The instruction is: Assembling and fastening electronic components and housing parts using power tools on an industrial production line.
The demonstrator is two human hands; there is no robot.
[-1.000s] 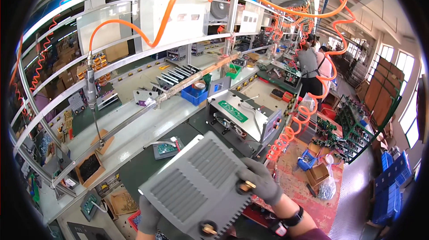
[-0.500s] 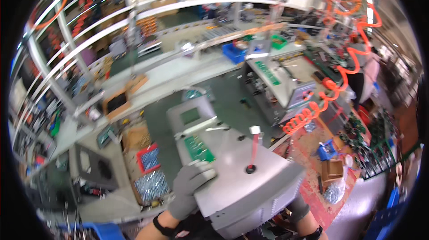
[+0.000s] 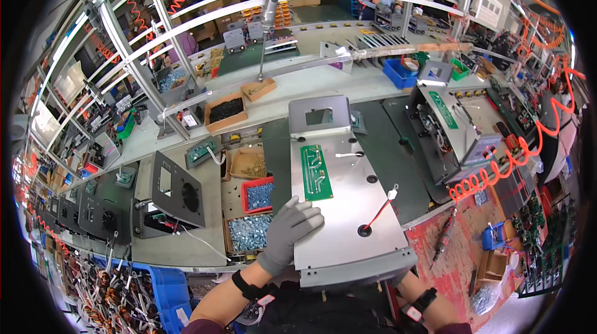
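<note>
Bare silvery metal makes up the big flat panel (image 3: pixel 348 222) right in front of the person, with a grey windowed plate (image 3: pixel 318 114) at its far end and a thicker grey edge strip (image 3: pixel 357 270) at the near one. It's centred at the near side of the bench, far end over the dark green mat (image 3: pixel 388 154); can't tell what's carrying its weight. A shiny green circuit board (image 3: pixel 317 172) lies flat on its left half, and a thin red wire (image 3: pixel 377 214) pokes up out of a round black grommet (image 3: pixel 364 230).

Left hand (image 3: pixel 291 233), in a grey knit-looking glove, comes up from the lower left, back of the hand showing. Fingers are close together, lying over the panel's left edge. Thumb's hidden, so no clue if it's pinching. The right forearm (image 3: pixel 432 306) angles up behind the near right corner; that hand is covered, so I can't tell what its fingers are doing.

Off to the left there's a blue plastic bin (image 3: pixel 171 290), then a red tray (image 3: pixel 258 196) of small metal screws. Past those, a cardboard box (image 3: pixel 225 113) holds black bits. On the right, another boxy unit (image 3: pixel 448 129) sits beyond an orange coiled hose (image 3: pixel 497 169); markings on its front are too small to read. Further back, a powered screwdriver (image 3: pixel 270 11) hangs upright.
</note>
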